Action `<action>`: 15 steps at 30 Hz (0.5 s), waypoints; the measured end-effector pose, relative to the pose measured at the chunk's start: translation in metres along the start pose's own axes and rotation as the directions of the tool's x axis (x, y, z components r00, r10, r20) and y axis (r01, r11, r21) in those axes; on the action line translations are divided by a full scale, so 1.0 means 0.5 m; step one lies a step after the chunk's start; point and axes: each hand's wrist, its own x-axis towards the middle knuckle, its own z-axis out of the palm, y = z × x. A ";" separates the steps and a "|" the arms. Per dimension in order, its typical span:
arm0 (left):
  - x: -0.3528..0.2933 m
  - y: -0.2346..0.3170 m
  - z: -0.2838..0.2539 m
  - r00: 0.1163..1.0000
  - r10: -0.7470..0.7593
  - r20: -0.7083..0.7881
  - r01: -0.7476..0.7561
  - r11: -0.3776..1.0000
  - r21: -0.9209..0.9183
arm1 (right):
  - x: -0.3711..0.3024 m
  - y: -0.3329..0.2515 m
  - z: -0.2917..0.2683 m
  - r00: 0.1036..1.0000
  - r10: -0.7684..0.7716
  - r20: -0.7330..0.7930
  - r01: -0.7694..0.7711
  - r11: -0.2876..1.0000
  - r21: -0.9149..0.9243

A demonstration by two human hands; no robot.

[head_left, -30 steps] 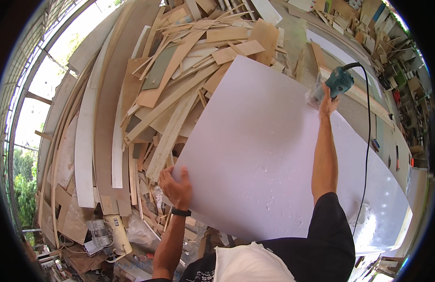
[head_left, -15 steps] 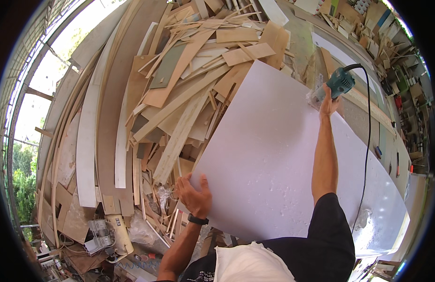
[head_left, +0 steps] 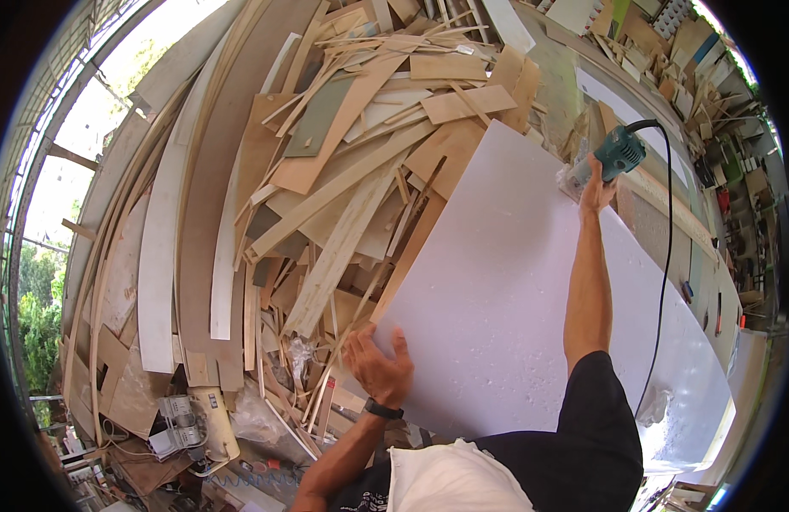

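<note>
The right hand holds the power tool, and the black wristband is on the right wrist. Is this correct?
Not quite: the black wristband is on the left wrist, as the head view shows. The right hand does hold the power tool.

Text: none legible | black shirt (head_left: pixel 597 418): small white lettering (head_left: pixel 375 502) (at lower edge, too small to read)

The left hand (head_left: pixel 377 365) is at the near left edge of a panel (head_left: pixel 488 316), which extends to that hand's right. Beyond the left hand is a heap of wood offcuts (head_left: pixel 347 205); farther left of it, long boards (head_left: pixel 211 196). The right hand (head_left: pixel 596 189) is around a power tool (head_left: pixel 621 154) at the panel's far edge, the cord (head_left: pixel 668 230) to its right.
</note>
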 end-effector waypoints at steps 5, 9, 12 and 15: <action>0.003 -0.003 0.002 1.000 0.019 -0.012 -0.020 1.000 -0.014 | -0.018 -0.015 0.048 0.999 -0.033 -0.006 0.034 0.997 0.067; 0.006 -0.001 -0.004 1.000 0.013 0.012 -0.013 1.000 -0.011 | -0.029 -0.029 0.079 1.000 -0.004 0.012 0.004 0.998 0.057; 0.008 0.001 -0.009 0.999 0.016 0.033 -0.016 1.000 -0.021 | -0.034 -0.033 0.099 0.999 0.008 0.042 -0.010 0.999 0.042; 0.006 0.000 -0.011 0.997 -0.017 0.077 0.021 0.999 -0.043 | -0.035 -0.023 0.129 1.000 0.000 0.031 -0.002 0.998 0.056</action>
